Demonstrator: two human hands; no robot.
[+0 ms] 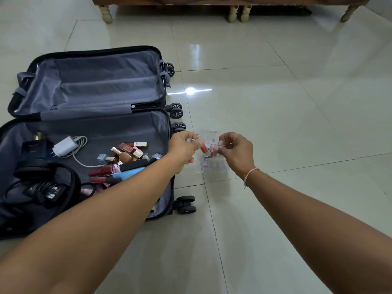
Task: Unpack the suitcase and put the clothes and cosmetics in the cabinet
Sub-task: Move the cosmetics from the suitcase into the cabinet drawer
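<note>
An open dark suitcase (89, 124) with grey lining lies on the floor at the left. Its near half holds a pile of cosmetics (125, 158): lipsticks, nail polish and small bottles. To the right of the suitcase a clear plastic organizer (214, 166) stands on the tiles. My left hand (184, 149) is closed on a small red-tipped cosmetic tube (204, 147) just above the organizer. My right hand (237, 151) pinches a small clear item beside it; what it is cannot be made out.
The suitcase also holds a white charger with cable (67, 147), black headphones (42, 172) and a black adapter (44, 192). Furniture with pale turned legs (233, 13) stands at the far end of the glossy tiled floor (275, 102).
</note>
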